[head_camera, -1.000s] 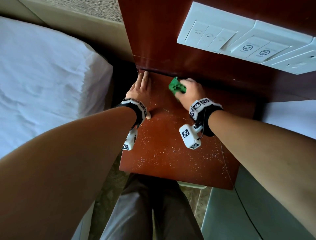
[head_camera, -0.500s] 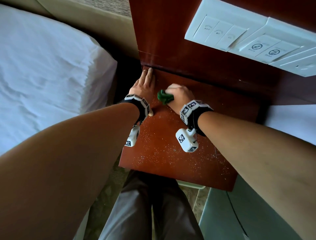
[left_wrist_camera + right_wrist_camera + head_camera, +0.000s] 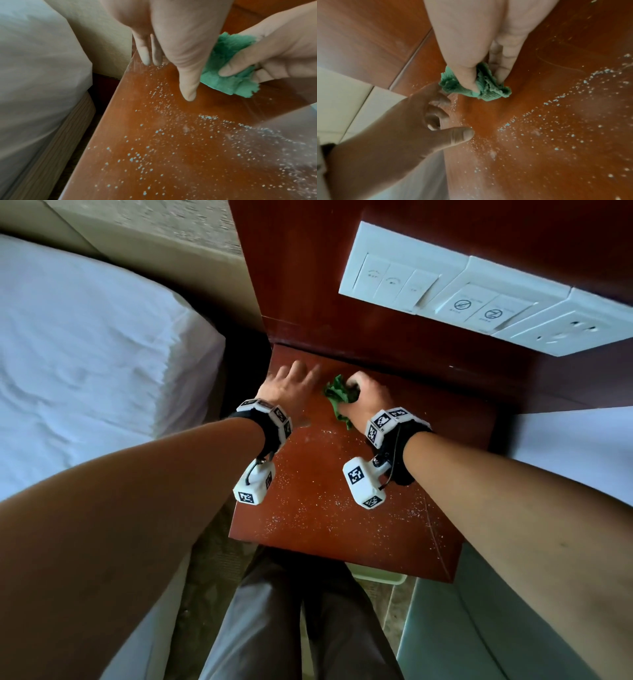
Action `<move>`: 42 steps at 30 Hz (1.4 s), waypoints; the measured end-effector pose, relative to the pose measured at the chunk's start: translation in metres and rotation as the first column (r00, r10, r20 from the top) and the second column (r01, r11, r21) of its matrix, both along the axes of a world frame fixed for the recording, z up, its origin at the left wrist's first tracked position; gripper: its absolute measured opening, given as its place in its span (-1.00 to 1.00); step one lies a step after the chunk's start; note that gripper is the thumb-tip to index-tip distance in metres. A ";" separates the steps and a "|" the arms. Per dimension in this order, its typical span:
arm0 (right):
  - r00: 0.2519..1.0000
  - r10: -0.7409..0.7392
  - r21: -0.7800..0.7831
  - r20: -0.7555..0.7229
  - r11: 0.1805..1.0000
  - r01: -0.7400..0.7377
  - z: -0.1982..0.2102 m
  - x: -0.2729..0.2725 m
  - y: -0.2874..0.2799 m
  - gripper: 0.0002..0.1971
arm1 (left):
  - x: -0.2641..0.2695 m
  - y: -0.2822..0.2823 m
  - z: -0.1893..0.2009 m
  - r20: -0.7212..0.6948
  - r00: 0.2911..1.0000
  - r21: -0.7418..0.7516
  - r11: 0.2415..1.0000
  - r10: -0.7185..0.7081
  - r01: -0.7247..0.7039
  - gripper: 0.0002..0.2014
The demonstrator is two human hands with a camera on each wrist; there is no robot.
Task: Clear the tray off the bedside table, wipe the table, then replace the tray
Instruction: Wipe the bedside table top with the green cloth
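Crumbs, or some white grit, lie scattered over most of the bedside table, thickest toward its front edge, which is presumably why the wiping is under way; the strip of the table nearest the headboard panel looks cleaner than the rest. On that back strip sits the green cloth, bunched into a wad and pressed to the wood; the right hand has its fingers and thumb curled tight round it, a grip that seems meant to bear down and drag the grit along rather than merely dust. Just beside the cloth, toward the table's bed-side edge, the left hand lies with fingers stretched out and holding nothing, fingertips touching the wood; it looks placed there to steady the person leaning in, or as a wall to sweep the crumbs against, though which I cannot say. From the left wrist view the cloth touches the left thumb's far side. No tray stands on the table, so the clearing looks done; a pale rim shows below the table's front edge, possibly the tray set down there, but too little shows to be sure. Beyond the table's left edge is the white bed; above the table, on the panel, a row of switch plates.
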State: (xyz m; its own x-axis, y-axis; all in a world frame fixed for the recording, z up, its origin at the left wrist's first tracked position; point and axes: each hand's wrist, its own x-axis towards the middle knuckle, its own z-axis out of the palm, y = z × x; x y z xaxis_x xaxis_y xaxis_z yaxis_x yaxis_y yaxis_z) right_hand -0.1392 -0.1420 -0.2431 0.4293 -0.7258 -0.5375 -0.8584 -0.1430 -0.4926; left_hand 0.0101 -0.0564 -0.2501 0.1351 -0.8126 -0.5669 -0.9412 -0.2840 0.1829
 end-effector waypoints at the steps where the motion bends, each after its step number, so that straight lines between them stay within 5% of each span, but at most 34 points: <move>1: 0.999 -0.044 -0.004 0.001 0.999 0.044 0.002 0.002 0.001 -0.64 | 0.000 -0.002 0.005 -0.026 1.000 -0.003 1.000 -0.007 0.007 0.08; 10: 0.989 -0.121 0.018 0.082 0.993 0.120 0.013 0.020 0.012 -0.60 | -0.008 -0.017 0.022 -0.039 0.998 -0.174 0.984 -0.047 0.040 -0.42; 14: 0.989 -0.105 0.063 0.102 0.993 0.099 0.010 0.015 0.016 -0.65 | -0.006 -0.022 0.019 0.018 0.999 -0.137 0.990 -0.044 0.046 -0.53; 19: 0.974 -0.203 -0.058 -0.095 0.978 0.198 -0.013 -0.008 0.014 -0.40 | 0.011 -0.020 0.001 -0.015 0.999 -0.149 0.988 -0.039 0.036 -0.45; 25: 0.814 -0.423 -0.082 -0.399 0.900 0.428 -0.032 -0.015 0.017 0.08 | 0.018 -0.039 -0.005 -0.034 0.975 -0.173 0.962 -0.220 0.212 -0.53; 32: 0.773 -0.467 -0.127 -0.429 0.879 0.460 -0.044 -0.001 0.023 0.14 | 0.008 -0.061 -0.011 0.015 0.892 -0.104 0.887 -0.452 0.451 -0.44; 42: 0.771 -0.458 -0.119 -0.441 0.882 0.456 -0.038 -0.010 0.019 0.11 | 0.029 -0.057 -0.004 0.079 0.915 0.030 0.919 -0.395 0.394 -0.54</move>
